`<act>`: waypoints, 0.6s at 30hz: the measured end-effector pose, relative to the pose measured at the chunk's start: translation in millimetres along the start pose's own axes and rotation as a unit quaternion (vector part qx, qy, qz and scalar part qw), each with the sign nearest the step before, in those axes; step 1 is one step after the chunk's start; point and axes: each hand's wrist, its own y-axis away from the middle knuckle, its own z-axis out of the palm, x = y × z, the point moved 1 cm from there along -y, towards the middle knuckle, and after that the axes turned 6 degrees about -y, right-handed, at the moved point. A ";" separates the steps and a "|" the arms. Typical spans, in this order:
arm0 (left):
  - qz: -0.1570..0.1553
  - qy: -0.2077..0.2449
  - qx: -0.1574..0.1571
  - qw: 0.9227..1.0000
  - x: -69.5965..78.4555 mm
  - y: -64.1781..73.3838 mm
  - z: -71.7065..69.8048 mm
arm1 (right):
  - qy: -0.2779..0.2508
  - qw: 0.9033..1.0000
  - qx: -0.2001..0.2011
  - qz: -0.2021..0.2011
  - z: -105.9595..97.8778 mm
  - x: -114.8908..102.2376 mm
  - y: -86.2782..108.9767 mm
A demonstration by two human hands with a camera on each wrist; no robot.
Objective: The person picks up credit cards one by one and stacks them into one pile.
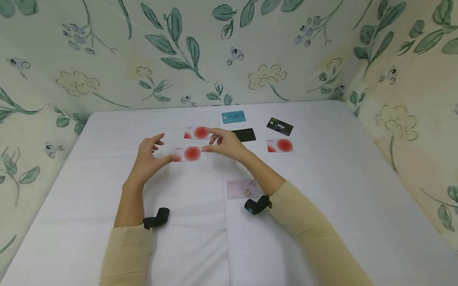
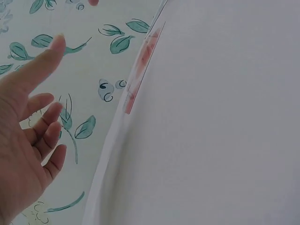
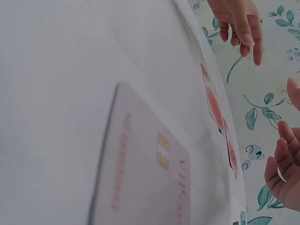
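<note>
Two white cards with red circles, an upper card (image 1: 201, 132) and a lower card (image 1: 192, 153), lie one behind the other on the white-covered table. My left hand (image 1: 144, 159) is at the left of the lower card, its thumb overlapping that card's edge in the head view. Its fingers are loosely bent and hold nothing; the left wrist view shows this hand (image 2: 28, 122) apart from a card (image 2: 143, 70). On the other side, my right hand (image 1: 229, 145) hovers at the cards' right edges, thumb and index finger spread. The right wrist view shows both hands raised over the cards.
Right of the hands lie a blue VIP card (image 1: 233, 116), a plain black card (image 1: 245, 135), a black Vip card (image 1: 280, 126) and another red-circle card (image 1: 284, 145). A pale pink VIP card (image 1: 242, 189) lies under the right forearm. Leaf-patterned cloth (image 1: 200, 51) rises behind the table.
</note>
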 end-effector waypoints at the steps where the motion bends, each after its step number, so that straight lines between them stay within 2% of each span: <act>1: -0.002 0.000 -0.005 1.000 -1.3 -1.6 1.7 | -0.004 1.000 0.000 0.005 1.9 0.5 -1.3; 5: -0.022 -0.001 -0.023 0.999 -6.3 -6.0 8.3 | -0.004 1.000 -0.006 0.016 10.2 1.0 -5.6; 9: -0.041 -0.018 -0.039 0.998 -12.1 -11.0 17.7 | 0.028 0.999 -0.016 0.032 18.5 4.2 -9.5; 13: -0.033 -0.056 -0.039 0.997 -18.2 -14.5 26.1 | 0.067 0.996 -0.026 0.048 25.3 7.9 -10.8; 18: -0.024 -0.092 -0.033 0.995 -28.8 -14.3 32.2 | 0.088 0.994 -0.037 0.052 32.2 14.9 -12.8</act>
